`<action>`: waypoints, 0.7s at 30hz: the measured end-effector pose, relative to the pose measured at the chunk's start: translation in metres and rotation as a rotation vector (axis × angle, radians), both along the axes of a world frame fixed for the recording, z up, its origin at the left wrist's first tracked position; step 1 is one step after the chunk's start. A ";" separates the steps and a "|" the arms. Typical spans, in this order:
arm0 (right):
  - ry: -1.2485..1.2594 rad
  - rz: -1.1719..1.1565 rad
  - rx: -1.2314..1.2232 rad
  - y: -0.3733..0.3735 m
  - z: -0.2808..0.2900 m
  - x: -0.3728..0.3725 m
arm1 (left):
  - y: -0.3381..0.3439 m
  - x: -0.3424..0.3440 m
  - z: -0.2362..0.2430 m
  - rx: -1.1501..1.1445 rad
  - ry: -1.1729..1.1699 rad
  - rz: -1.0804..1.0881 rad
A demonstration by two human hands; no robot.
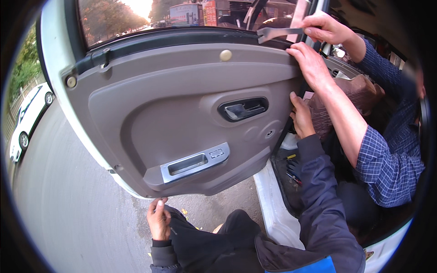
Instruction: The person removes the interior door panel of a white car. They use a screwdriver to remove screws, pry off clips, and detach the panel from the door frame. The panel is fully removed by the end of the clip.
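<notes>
A beige-grey door panel (177, 123), with an inset handle (241, 108) and a silver armrest plate (217, 154), fills the middle of the open vehicle door. My right hand (301, 116) grips the panel's right edge below a co-worker's hand (313, 66), whose fingers rest on the upper corner. The co-worker's other hand (327, 28) holds a flat metal tool (280, 32) at the window sill. Just under the panel's lower edge, my left hand (159, 218) is closed, fingertips close to that edge, around something thin and dark that I cannot make out.
The co-worker in a checked shirt (387, 168) occupies the vehicle's doorway at right, behind a white sill (268, 195). Tools with yellow and red handles (291, 157) lie inside near the sill. A white car (28, 118) stands on the road at left.
</notes>
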State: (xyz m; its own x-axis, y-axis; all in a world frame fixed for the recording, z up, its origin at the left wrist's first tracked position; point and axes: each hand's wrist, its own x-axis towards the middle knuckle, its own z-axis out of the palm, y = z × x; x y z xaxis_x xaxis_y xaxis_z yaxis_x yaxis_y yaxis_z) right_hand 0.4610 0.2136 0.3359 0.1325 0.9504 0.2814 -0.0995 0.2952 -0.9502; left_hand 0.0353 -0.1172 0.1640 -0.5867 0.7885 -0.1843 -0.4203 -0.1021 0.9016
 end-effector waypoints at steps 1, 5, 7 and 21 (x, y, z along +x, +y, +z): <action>-0.016 -0.006 -0.015 -0.001 0.002 -0.001 | 0.003 0.004 0.002 0.035 -0.020 -0.029; -0.040 -0.016 -0.052 -0.002 0.007 -0.002 | 0.008 0.010 0.010 0.032 -0.100 -0.015; -0.033 -0.009 -0.053 -0.001 0.006 0.000 | 0.007 0.010 0.010 0.051 -0.130 -0.025; 0.030 0.046 -0.125 0.017 -0.009 0.016 | -0.003 -0.005 -0.013 0.147 -0.387 -0.092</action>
